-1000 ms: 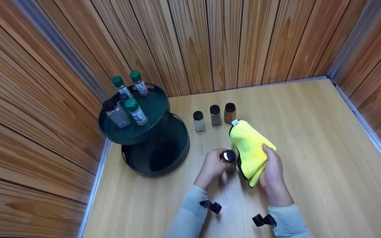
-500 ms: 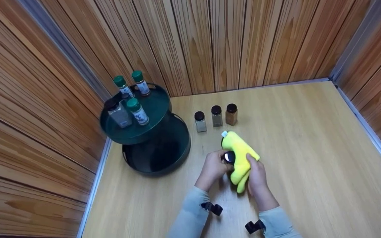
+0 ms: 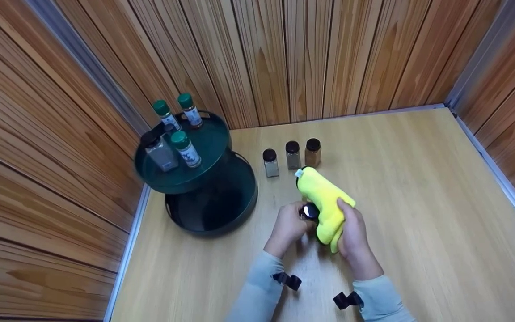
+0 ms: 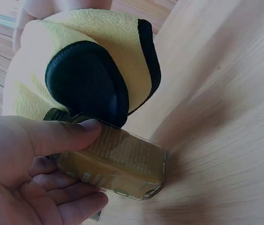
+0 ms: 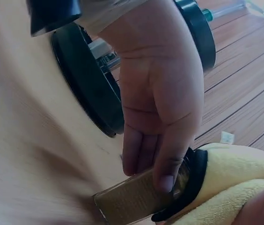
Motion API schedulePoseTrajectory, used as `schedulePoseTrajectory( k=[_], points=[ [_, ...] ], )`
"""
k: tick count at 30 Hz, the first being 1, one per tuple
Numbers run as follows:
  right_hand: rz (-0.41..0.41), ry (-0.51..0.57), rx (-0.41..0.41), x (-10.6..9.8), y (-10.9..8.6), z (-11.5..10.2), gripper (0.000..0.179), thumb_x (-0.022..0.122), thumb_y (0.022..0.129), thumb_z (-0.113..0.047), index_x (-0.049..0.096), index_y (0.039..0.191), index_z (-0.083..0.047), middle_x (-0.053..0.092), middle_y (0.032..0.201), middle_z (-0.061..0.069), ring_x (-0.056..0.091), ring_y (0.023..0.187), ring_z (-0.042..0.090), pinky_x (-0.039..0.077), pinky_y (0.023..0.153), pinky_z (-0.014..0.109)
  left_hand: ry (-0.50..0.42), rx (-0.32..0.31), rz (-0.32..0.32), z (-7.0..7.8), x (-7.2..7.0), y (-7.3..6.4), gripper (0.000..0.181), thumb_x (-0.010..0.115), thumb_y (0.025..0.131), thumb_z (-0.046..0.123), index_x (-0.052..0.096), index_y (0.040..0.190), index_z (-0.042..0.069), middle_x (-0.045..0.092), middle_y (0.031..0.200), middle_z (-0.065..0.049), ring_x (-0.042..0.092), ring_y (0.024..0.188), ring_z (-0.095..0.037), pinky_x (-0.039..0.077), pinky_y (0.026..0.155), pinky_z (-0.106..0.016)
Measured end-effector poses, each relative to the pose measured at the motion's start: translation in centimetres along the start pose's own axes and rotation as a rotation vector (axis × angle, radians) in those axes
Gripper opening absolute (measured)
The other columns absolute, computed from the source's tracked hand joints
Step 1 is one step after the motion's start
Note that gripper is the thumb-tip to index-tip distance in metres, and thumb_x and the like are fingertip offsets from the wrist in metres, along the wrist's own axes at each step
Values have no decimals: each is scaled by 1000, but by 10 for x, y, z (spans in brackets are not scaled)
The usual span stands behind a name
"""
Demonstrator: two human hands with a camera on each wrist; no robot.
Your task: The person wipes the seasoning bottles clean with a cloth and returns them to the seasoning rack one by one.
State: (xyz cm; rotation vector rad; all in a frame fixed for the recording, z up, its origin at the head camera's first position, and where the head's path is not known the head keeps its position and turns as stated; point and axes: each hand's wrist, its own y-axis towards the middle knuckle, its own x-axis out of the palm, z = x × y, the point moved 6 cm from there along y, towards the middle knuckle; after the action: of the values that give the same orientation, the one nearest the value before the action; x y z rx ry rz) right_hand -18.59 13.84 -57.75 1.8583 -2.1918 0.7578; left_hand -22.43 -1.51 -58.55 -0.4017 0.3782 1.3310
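Observation:
My left hand (image 3: 288,226) grips a square spice jar (image 4: 118,161) with a black lid and yellow-brown contents, thumb on one side and fingers on the other. In the left wrist view the jar is tilted well over, above the table. My right hand (image 3: 355,235) holds a folded yellow cloth (image 3: 327,194) with black edging and a small white tag. The cloth lies against the lid end of the jar in both wrist views. Part of the right hand is hidden behind the cloth in the left wrist view.
Three black-lidded jars, one clear (image 3: 271,164), one grey (image 3: 293,156) and one brown (image 3: 313,154), stand in a row behind the cloth. To the left stands a dark two-tier round rack (image 3: 215,167), with several jars on its upper tier. Wood-panelled walls (image 3: 262,62) border the table.
My right hand has brought the cloth left, up against the jar's lid, then shifted it slightly forward. The left hand with the jar has stayed nearly in place.

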Motion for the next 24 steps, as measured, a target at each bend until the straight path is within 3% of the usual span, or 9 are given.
schedulePoseTrajectory(
  k=[4, 9, 13, 19, 24],
  points=[
    [73, -76, 7, -8, 1, 17, 47, 48, 108, -41, 54, 129, 0, 68, 98, 0, 65, 90, 14, 56, 82, 29, 18, 10, 5, 0, 0, 0, 35, 78, 76, -4, 77, 110, 7, 77, 106, -6, 70, 106, -26, 53, 94, -31],
    [117, -131, 117, -19, 8, 39, 45, 45, 108, -42, 55, 129, -3, 66, 101, -4, 64, 93, 10, 53, 86, 25, 5, -42, -5, -1, 1, 0, 40, 78, 74, -6, 77, 111, 7, 77, 108, -6, 69, 104, -22, 53, 95, -34],
    [106, -79, 145, -18, 7, 25, 44, 48, 107, -42, 52, 131, -6, 64, 106, -4, 62, 97, 10, 52, 88, 26, 1, -32, -6, 0, 2, -1, 36, 82, 74, -2, 77, 108, 9, 77, 106, -5, 69, 103, -22, 53, 95, -33],
    [52, 12, 49, -5, 2, -4, 44, 49, 107, -40, 50, 130, -2, 66, 104, 0, 63, 96, 14, 54, 86, 29, 34, 30, 27, 1, 0, -1, 25, 80, 77, -1, 77, 96, 16, 77, 97, -4, 69, 96, -25, 52, 86, -26],
    [106, -80, 54, -11, 6, 12, 43, 48, 107, -41, 54, 124, -2, 66, 95, -3, 63, 88, 11, 53, 81, 27, 24, 8, 11, 1, 1, 0, 28, 81, 77, 0, 77, 102, 13, 77, 103, -5, 70, 104, -23, 53, 93, -28]
  ],
)
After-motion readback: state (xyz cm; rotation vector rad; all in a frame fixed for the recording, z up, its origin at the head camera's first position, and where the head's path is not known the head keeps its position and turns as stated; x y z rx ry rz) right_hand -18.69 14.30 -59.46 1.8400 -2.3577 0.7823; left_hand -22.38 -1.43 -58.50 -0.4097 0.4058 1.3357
